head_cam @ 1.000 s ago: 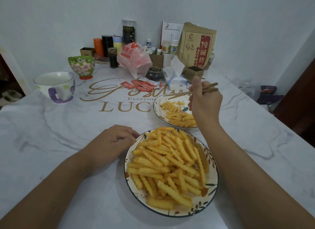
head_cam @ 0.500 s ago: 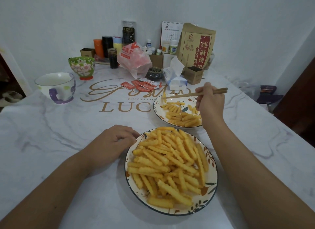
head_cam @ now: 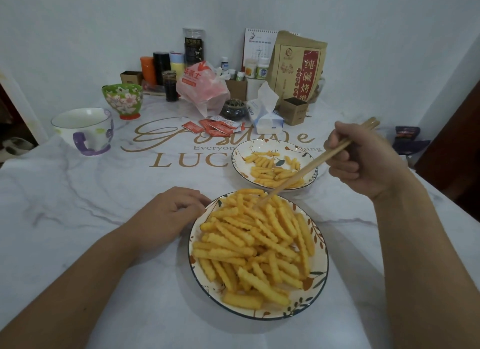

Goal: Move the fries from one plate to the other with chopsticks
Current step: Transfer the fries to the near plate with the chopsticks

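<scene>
Marbled worktop (head_cam: 78,244) is set with two plates. Chopsticks (head_cam: 306,170) are gripped by the right hand (head_cam: 363,159), tips among fries (head_cam: 254,244) on the near plate (head_cam: 320,265). Left hand (head_cam: 171,213) is rested beside it, fingers loosely curled, empty.

Home: cluttered dining table (head_cam: 78,208)

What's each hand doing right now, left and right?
Left hand: loosely curled, holding nothing, resting on the table beside the near plate.
Right hand: gripping the chopsticks, tips at the near plate's fries.
</scene>
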`<action>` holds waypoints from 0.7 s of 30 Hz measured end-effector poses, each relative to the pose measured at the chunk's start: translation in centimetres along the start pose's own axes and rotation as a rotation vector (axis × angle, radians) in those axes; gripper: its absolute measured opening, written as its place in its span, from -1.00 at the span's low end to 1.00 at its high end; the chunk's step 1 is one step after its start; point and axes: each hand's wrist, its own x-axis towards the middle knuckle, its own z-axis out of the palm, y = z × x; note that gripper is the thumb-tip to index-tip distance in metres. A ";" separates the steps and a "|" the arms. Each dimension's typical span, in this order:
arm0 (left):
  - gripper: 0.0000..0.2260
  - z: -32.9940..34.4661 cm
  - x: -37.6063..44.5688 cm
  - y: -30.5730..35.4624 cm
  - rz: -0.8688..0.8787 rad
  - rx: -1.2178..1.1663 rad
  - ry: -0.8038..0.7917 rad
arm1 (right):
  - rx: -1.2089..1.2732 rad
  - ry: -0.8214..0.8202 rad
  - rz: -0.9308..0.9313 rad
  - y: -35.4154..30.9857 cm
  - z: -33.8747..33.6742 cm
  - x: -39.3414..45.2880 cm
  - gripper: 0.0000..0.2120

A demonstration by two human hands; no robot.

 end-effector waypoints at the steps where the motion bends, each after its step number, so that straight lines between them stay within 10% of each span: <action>1: -0.72 0.0 0.0 0.0 0.004 0.007 -0.001 | -0.010 0.013 -0.012 -0.1 0.0 -0.1 -0.53; 6: -0.71 0.1 0.2 -0.4 0.007 0.013 0.009 | 0.125 0.300 -0.199 0.8 -0.4 0.9 -0.58; 10: -0.68 0.2 0.3 -0.4 0.018 -0.002 0.011 | -0.258 0.623 -0.307 3.2 0.3 2.5 -0.59; 21: -0.69 0.2 0.2 -0.2 0.019 -0.004 -0.001 | -0.508 0.602 -0.400 5.2 3.6 4.0 -0.62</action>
